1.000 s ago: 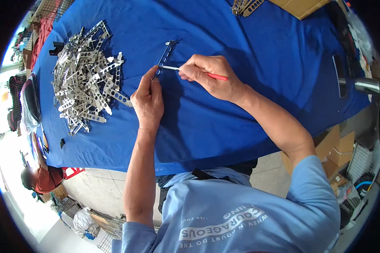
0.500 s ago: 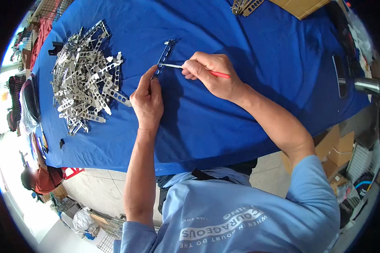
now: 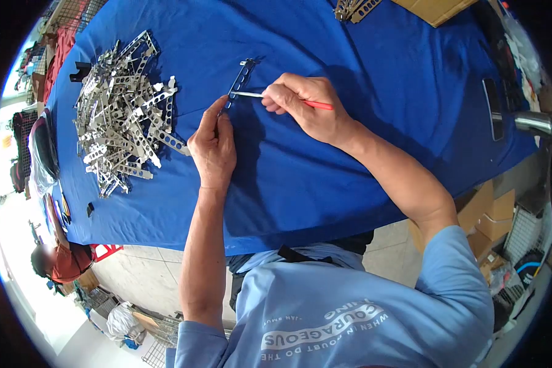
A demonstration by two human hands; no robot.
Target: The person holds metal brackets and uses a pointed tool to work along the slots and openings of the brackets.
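Observation:
My left hand (image 3: 213,150) pinches the lower end of a narrow metal strip with holes (image 3: 240,76) between thumb and forefinger. The strip slants up and away over the blue cloth, standing on its edge. My right hand (image 3: 310,109) is closed around a slim red-handled tool (image 3: 247,94) with a thin metal shaft; its exact kind is too small to tell. The shaft's tip meets the strip's edge just beyond my left fingertips. Left of my hands lies a large heap of similar perforated metal strips (image 3: 126,122).
Blue cloth (image 3: 349,190) covers the table. More metal strips (image 3: 357,9) and a cardboard piece (image 3: 435,11) lie at the far edge. A phone-like dark slab (image 3: 492,109) is at the right, near a metal tube (image 3: 536,124). Another person (image 3: 70,260) is at the lower left.
Both hands have shifted very slightly to the left. The grip on the strip and on the red-handled tool is the same.

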